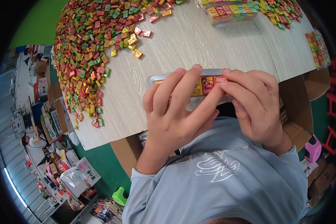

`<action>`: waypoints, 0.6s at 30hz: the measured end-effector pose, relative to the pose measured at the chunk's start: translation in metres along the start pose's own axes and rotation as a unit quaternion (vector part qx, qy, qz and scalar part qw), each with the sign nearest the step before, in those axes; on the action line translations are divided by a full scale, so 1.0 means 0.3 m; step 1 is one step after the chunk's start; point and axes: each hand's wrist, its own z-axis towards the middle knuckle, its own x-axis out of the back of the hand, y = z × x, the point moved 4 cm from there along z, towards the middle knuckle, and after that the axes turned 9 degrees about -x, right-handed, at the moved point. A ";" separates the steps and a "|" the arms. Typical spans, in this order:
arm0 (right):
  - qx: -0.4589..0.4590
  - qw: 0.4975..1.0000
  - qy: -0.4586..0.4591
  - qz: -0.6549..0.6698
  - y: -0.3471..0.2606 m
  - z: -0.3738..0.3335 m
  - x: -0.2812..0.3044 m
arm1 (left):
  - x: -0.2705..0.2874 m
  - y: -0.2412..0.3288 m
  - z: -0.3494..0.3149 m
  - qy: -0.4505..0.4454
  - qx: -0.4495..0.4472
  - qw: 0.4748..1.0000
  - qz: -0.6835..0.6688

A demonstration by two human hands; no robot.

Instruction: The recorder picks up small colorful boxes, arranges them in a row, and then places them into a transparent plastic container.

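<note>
Head view: clear tray of wrapped pieces at near edge of table; left hand across it, fingers spread; right hand bent over its right end, pinching unclear. Loose pile left, filled packs beyond.

clr plastic tray | wrpd sweets inside, ylw/red/pink | nr tbl edge

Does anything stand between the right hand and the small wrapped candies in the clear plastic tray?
Nothing visible blocks the right hand: it reaches the right end of the wrapped candies. The left hand covers part of the row, its index finger close to the right hand.
</note>
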 end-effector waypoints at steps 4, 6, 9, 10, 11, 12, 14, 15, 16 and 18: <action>-0.010 1.000 -0.012 0.011 0.008 -0.003 -0.006 | -0.009 -0.009 -0.005 0.012 -0.001 1.000 0.001; -0.002 1.000 -0.006 0.012 0.011 0.000 -0.008 | -0.017 -0.013 -0.012 0.018 -0.006 1.000 0.008; 0.006 1.000 -0.013 0.017 0.014 0.002 -0.007 | -0.019 -0.019 -0.019 0.034 0.017 0.999 0.009; 0.005 1.000 -0.013 0.018 0.017 0.000 -0.009 | -0.011 -0.022 -0.020 0.027 0.024 0.999 0.019; 0.004 1.000 -0.012 0.020 0.022 -0.004 -0.012 | -0.005 -0.024 -0.022 0.021 0.032 0.999 0.030; 0.004 1.000 -0.011 0.021 0.025 -0.006 -0.013 | 0.002 -0.026 -0.022 0.019 0.032 0.999 0.029; 0.003 1.000 -0.015 0.019 0.027 -0.004 -0.013 | 0.011 -0.024 -0.023 -0.007 -0.004 0.999 0.033; 0.002 1.000 -0.018 0.016 0.026 -0.001 -0.012 | 0.010 -0.034 -0.031 -0.008 -0.002 0.999 0.035; 0.004 1.000 -0.019 0.018 0.024 0.002 -0.005 | 0.014 -0.053 -0.044 0.045 0.013 0.999 0.010; 0.005 0.999 -0.049 0.017 0.024 0.003 0.000 | 0.013 -0.095 -0.069 0.098 0.028 0.995 -0.017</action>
